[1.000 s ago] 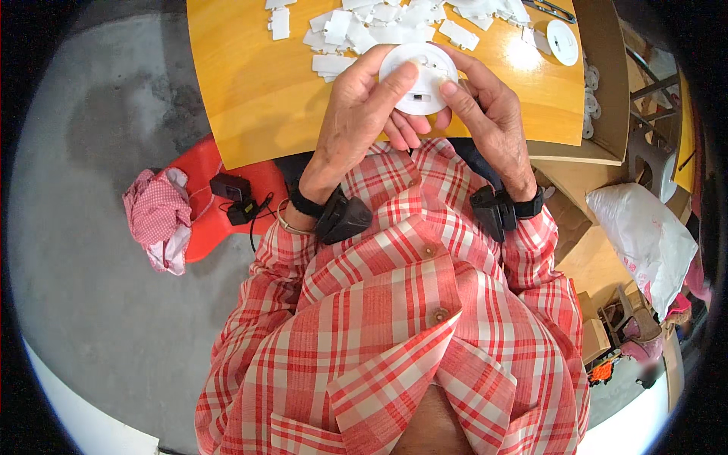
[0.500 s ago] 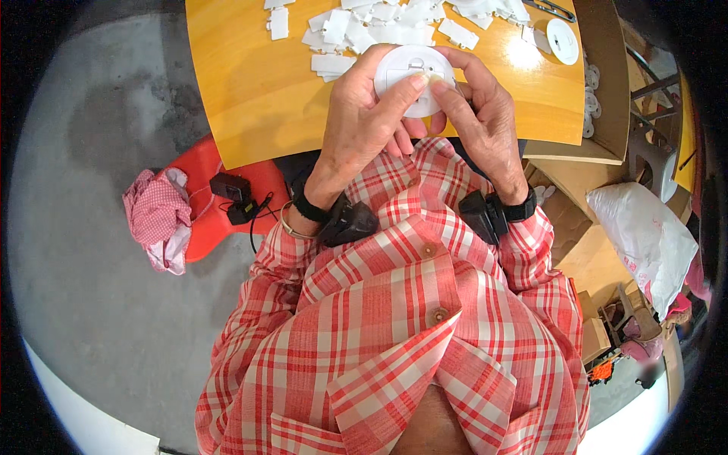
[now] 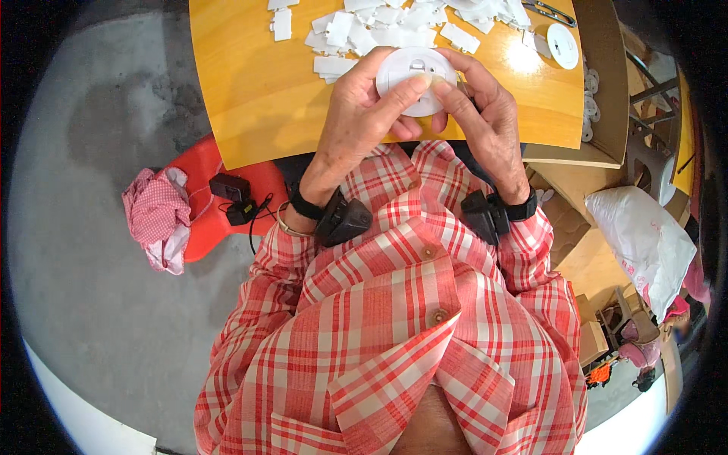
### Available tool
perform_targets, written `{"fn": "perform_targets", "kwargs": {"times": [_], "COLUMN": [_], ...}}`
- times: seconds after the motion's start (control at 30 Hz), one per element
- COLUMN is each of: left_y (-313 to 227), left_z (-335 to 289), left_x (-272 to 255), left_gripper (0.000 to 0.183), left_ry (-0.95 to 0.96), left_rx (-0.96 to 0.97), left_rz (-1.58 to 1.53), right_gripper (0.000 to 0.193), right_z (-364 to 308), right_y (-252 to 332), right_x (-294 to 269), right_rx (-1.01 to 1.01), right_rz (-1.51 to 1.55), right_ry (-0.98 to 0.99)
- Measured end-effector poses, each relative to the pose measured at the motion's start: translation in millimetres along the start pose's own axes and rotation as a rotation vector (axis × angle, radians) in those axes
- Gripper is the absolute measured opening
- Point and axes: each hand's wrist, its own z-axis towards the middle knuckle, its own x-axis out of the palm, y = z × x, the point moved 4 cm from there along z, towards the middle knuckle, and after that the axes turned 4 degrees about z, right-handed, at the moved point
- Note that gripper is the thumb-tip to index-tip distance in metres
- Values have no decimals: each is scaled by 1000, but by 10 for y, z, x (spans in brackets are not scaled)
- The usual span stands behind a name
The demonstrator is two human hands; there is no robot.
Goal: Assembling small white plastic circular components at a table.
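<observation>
Between my two hands is a round white plastic disc (image 3: pixel 404 64), held over the table's near edge. My left hand (image 3: pixel 371 102) grips its left side, with the thumb laid across the face. From the other side my right hand (image 3: pixel 481 98) holds it, thumb pressing near the middle beside the left thumb. A small slot-like recess shows above the thumbs; the disc's lower part and back are partly covered by fingers. Beyond the hands, several flat white plastic pieces (image 3: pixel 364 34) lie heaped on the table. A similar white disc (image 3: pixel 562 46) rests at the table's right edge.
The yellow wooden table (image 3: pixel 258 106) ends just before my lap. Dark tweezers-like tool (image 3: pixel 551 12) lies far right. A cardboard box (image 3: pixel 607 129) with white round parts stands right of the table. A red stool (image 3: pixel 208 227) holds cloth and black adapters; a white bag (image 3: pixel 644 235) is at right.
Both thumbs have shifted slightly on the disc, and the recess above them shows differently. Some left fingers under the disc have drawn in. The disc stays in both hands.
</observation>
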Motion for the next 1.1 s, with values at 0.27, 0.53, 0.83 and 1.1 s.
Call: {"fn": "perform_targets", "kwargs": {"times": [0.27, 0.53, 0.83, 1.1], "left_y": [-79, -79, -66, -73], "left_z": [8, -45, -32, -26], "left_x": [-53, -12, -33, 30], "left_gripper": [35, 34, 28, 27], "left_ry": [155, 13, -120, -117], "left_rx": [24, 43, 304, 405], "left_rz": [73, 257, 552, 652], "right_gripper": [34, 25, 14, 10], "right_z": [18, -66, -230, -244], "right_y": [-2, -23, 186, 268], "right_x": [4, -209, -69, -49], "right_rx": [54, -55, -342, -359], "right_rz": [48, -415, -848, -956], "right_ry": [89, -54, -68, -131]}}
